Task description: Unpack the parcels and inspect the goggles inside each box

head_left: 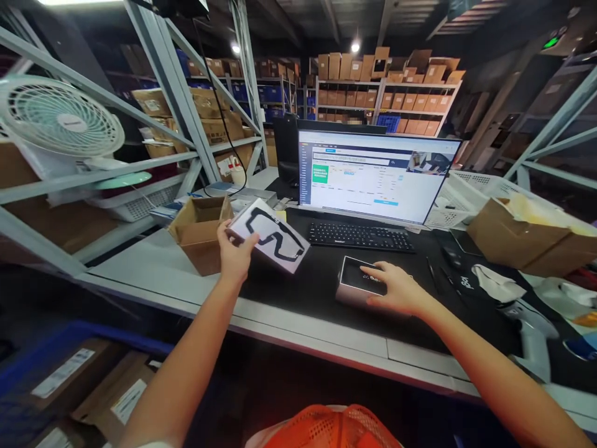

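Observation:
My left hand [237, 250] grips a white box lid [273, 233] printed with a pair of black-framed goggles, its thumb on top. The lid is tilted above the black mat [275, 286], near an open cardboard box [200, 239]. On the mat in front of the keyboard rests an open box base [354, 292] with a black inside and pale lettering. My right hand [398, 287] lies over its right end, fingers stretched and apart, the index finger reaching across the black inside and the thumb by the near edge. What lies under that palm is hidden.
Behind the hands stand a black keyboard [361, 236] and a lit monitor [373, 177]. To the right are a mouse [451, 256], a pale cloth [498, 283], a handheld scanner [534, 336] and a cardboard box [532, 236]. A fan [65, 121] hangs at the left.

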`<state>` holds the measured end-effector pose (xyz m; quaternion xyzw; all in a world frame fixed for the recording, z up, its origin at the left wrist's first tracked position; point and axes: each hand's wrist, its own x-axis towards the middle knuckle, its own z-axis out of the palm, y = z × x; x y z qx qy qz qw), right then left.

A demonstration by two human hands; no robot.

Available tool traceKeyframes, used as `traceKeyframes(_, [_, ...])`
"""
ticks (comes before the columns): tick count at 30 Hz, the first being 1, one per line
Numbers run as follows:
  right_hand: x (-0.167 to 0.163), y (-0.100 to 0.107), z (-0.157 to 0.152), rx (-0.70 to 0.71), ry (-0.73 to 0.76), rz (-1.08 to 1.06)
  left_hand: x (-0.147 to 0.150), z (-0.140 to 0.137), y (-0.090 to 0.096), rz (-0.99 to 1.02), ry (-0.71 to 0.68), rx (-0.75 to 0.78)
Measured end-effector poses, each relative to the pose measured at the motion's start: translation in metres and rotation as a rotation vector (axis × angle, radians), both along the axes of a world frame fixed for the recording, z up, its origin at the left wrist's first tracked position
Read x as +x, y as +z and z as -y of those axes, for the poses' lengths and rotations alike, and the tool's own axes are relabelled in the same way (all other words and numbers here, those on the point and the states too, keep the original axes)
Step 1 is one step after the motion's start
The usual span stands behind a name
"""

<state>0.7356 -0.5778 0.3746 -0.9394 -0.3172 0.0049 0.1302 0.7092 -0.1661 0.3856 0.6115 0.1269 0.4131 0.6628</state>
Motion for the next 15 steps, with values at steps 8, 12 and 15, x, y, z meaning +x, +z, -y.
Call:
traceKeyframes(8, [-0.032,-0.028,0.013,0.618,-0.061,0.533,0.037,0.083,0.004,-0.272,-0.568,-0.696])
traceKeyframes(12, [-0.04,-0.029,0.004,0.614,-0.122,0.69,0.051,0.11,-0.009,-0.304,-0.726,-0.695])
traceKeyframes(15, [-0.041,-0.03,0.001,0.605,-0.173,0.676,0.057,0.107,-0.019,-0.311,-0.752,-0.692])
